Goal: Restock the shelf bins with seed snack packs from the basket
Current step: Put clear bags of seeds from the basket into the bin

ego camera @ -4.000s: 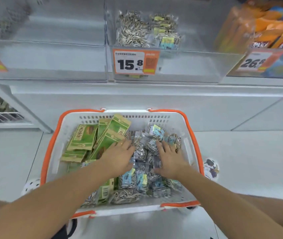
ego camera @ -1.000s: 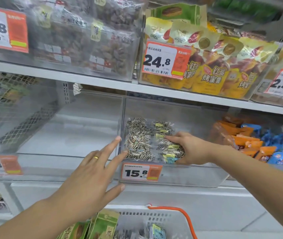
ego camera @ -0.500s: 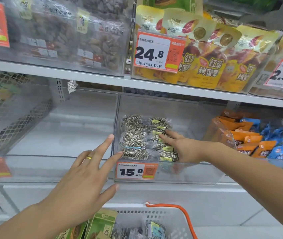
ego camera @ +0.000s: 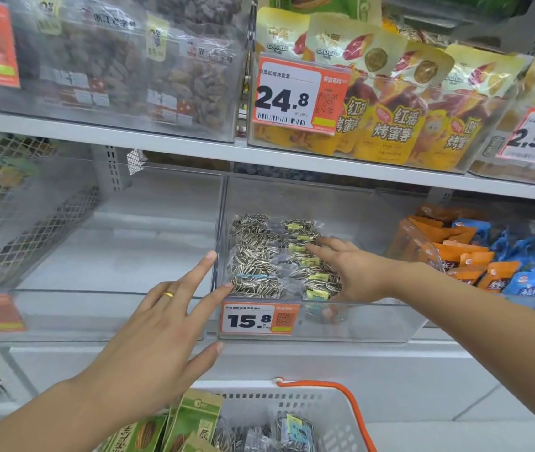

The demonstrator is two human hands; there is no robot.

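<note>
Sunflower-seed packs [ego camera: 279, 256] lie stacked in the clear middle bin [ego camera: 373, 324]; light, crinkly, probably slippery, best pinched at an edge. Right hand [ego camera: 351, 269] rests flat-fingered on them, left hand [ego camera: 158, 331] hovers spread, holding nothing, above the basket [ego camera: 338, 409].

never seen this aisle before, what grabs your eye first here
The big orange 24.8 price tag on the upper shelf, in front of the yellow snack bags. Below it, the right hand rests with straight fingers on the striped seed packs in the clear bin tagged 15.8, the left hand spread nearby.
</note>
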